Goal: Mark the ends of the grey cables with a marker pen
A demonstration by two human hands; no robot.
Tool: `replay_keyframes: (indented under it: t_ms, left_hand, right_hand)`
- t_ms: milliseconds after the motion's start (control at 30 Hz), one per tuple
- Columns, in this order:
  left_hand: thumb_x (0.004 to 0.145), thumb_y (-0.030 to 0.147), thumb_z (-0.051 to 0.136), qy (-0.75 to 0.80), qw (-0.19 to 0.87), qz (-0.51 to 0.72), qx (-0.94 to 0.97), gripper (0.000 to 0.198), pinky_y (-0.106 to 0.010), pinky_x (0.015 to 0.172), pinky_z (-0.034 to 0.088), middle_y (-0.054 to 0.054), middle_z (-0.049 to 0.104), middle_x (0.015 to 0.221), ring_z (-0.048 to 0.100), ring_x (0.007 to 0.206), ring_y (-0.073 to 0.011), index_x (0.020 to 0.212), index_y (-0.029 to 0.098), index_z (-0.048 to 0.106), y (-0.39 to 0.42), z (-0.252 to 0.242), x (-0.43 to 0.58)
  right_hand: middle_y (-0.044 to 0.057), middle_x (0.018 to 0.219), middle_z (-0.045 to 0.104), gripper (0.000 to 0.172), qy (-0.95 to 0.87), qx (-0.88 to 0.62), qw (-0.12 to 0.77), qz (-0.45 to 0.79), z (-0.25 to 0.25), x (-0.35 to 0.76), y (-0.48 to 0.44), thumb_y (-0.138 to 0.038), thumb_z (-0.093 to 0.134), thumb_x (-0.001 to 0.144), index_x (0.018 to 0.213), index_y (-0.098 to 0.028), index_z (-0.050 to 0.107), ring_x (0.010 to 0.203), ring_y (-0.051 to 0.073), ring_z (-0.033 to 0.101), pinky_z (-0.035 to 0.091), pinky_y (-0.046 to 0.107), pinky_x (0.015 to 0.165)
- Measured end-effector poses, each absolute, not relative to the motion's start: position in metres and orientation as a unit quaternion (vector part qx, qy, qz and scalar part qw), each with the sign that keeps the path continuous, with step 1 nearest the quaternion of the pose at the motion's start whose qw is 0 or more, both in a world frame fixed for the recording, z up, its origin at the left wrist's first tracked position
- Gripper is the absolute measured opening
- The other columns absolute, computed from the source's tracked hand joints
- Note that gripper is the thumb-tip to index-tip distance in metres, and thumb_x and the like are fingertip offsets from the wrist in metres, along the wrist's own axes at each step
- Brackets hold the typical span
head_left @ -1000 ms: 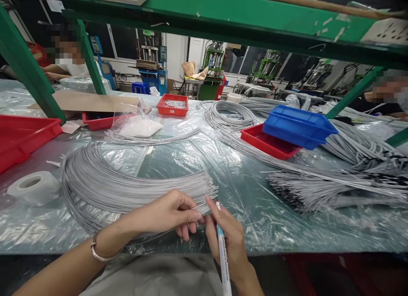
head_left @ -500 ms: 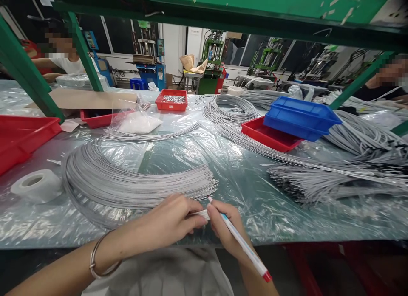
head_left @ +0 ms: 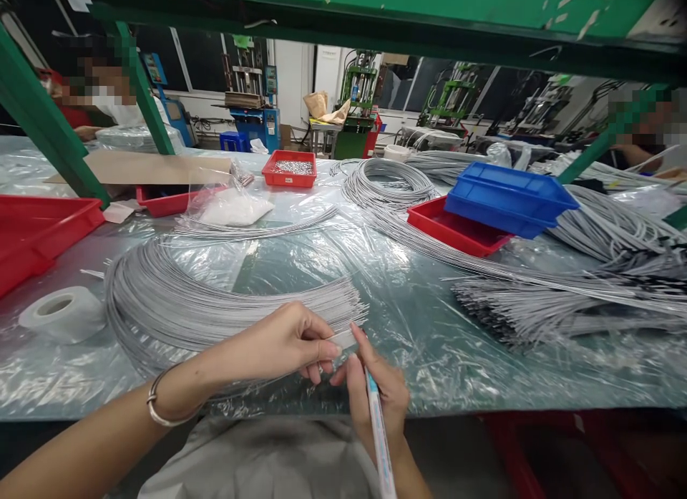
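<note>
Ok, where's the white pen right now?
In the head view, low and right of centre, the white pen is in the right hand, beside the left hand.

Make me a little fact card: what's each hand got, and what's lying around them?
Left hand: pinching thin pale-grey strands
Right hand: holding a slim white-and-blue pen
Just beyond left hand: large curved grey wire bundle
Left on table: round translucent-white roll
Farther back: red rectangular plastic tray with small silvery pieces

Sheeting (head_left: pixel 416 320) leaves passage between two obstacles: curved wires (head_left: pixel 215 309) left, dark-tipped bundle (head_left: pixel 520 306) right
</note>
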State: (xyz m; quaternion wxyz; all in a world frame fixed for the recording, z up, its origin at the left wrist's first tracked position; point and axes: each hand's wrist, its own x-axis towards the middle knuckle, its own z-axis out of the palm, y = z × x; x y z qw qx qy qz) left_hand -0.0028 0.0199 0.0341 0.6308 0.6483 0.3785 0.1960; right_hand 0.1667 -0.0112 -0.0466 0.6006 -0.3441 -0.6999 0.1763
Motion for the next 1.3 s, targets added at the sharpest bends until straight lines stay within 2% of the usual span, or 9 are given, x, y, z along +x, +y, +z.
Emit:
replay_keyframes:
  t_ms: [200,333,467,567,667,767,900,1100,1300]
  left_hand:
    - [0.088,0.032,0.060,0.384,0.618,0.186,0.660,0.027,-0.015,0.052,0.046,-0.002,0.062,0.066,0.063,0.060,-0.0116,0.074,0.010,0.066,0.021,0.036,0.004]
    - [0.089,0.031,0.059,0.377,0.631,0.179,0.655,0.026,-0.016,0.053,0.046,-0.005,0.065,0.072,0.064,0.061,-0.0119,0.076,0.010,0.067,0.022,0.032,0.005]
    - [0.090,0.037,0.057,0.373,0.629,0.177,0.658,0.030,-0.018,0.056,0.048,-0.003,0.064,0.070,0.064,0.062,-0.0122,0.076,0.011,0.065,0.022,0.026,0.006]
    - [0.091,0.037,0.056,0.405,0.608,0.143,0.668,0.033,-0.018,0.054,0.047,-0.002,0.061,0.063,0.064,0.060,-0.0126,0.070,0.013,0.061,0.021,0.016,0.010]
    - [0.089,0.037,0.055,0.426,0.597,0.074,0.676,0.035,-0.019,0.052,0.047,-0.002,0.060,0.060,0.064,0.060,-0.0143,0.064,0.013,0.056,0.023,-0.001,0.017]
    - [0.086,0.044,0.058,0.416,0.624,0.046,0.659,0.039,-0.021,0.052,0.048,-0.004,0.062,0.065,0.063,0.058,-0.0148,0.062,0.014,0.052,0.029,-0.016,0.022]
    - [0.085,0.047,0.060,0.406,0.633,0.037,0.658,0.041,-0.021,0.051,0.048,-0.004,0.063,0.066,0.062,0.056,-0.0142,0.063,0.014,0.053,0.036,-0.021,0.023]
    - [0.089,0.035,0.056,0.398,0.637,0.024,0.660,0.032,-0.020,0.051,0.048,-0.003,0.062,0.065,0.061,0.056,-0.0131,0.064,0.014,0.056,0.037,-0.016,0.022]
    - [0.090,0.026,0.052,0.409,0.635,0.003,0.655,0.030,-0.020,0.050,0.047,-0.002,0.061,0.062,0.061,0.054,-0.0128,0.063,0.014,0.054,0.038,-0.012,0.025]
  right_hand:
    - [-0.006,0.059,0.057,0.061,-0.727,-0.361,0.577,0.086,-0.046,0.169,-0.017,-0.008,0.051,0.089,0.146,-0.027,0.039,0.049,0.013,0.055,0.048,0.027,0.054]
    - [-0.007,0.058,0.056,0.063,-0.726,-0.368,0.571,0.108,-0.054,0.169,-0.020,-0.010,0.052,0.090,0.148,-0.025,0.035,0.053,0.013,0.056,0.051,0.030,0.062]
    - [-0.006,0.060,0.058,0.056,-0.731,-0.365,0.559,0.142,-0.058,0.177,-0.016,-0.013,0.050,0.093,0.146,-0.027,0.039,0.053,0.012,0.056,0.049,0.027,0.060]
    - [-0.002,0.063,0.064,0.040,-0.696,-0.378,0.583,0.183,-0.052,0.197,-0.012,-0.034,0.039,0.101,0.139,-0.025,0.048,0.052,0.013,0.055,0.045,0.024,0.052]
    - [0.000,0.063,0.060,0.052,-0.544,-0.413,0.691,0.237,-0.048,0.218,-0.012,-0.061,0.036,0.095,0.114,-0.021,0.063,0.052,0.013,0.052,0.045,0.023,0.048]
    - [0.000,0.063,0.057,0.030,-0.509,-0.452,0.679,0.274,-0.054,0.223,-0.018,-0.045,0.054,0.092,0.081,-0.019,0.064,0.054,0.013,0.055,0.047,0.021,0.049]
    - [0.000,0.064,0.065,0.009,-0.590,-0.485,0.588,0.267,-0.066,0.213,-0.027,-0.020,0.059,0.087,0.080,-0.018,0.065,0.053,0.013,0.062,0.050,0.019,0.050]
    - [-0.003,0.048,0.053,0.026,-0.685,-0.478,0.539,0.110,-0.062,0.205,-0.026,-0.015,0.057,0.088,0.062,-0.016,0.061,0.040,0.008,0.048,0.037,0.020,0.044]
    - [-0.002,0.051,0.056,0.023,-0.699,-0.474,0.530,0.075,-0.063,0.204,-0.027,-0.011,0.056,0.088,0.066,-0.015,0.062,0.043,0.009,0.050,0.038,0.022,0.046]
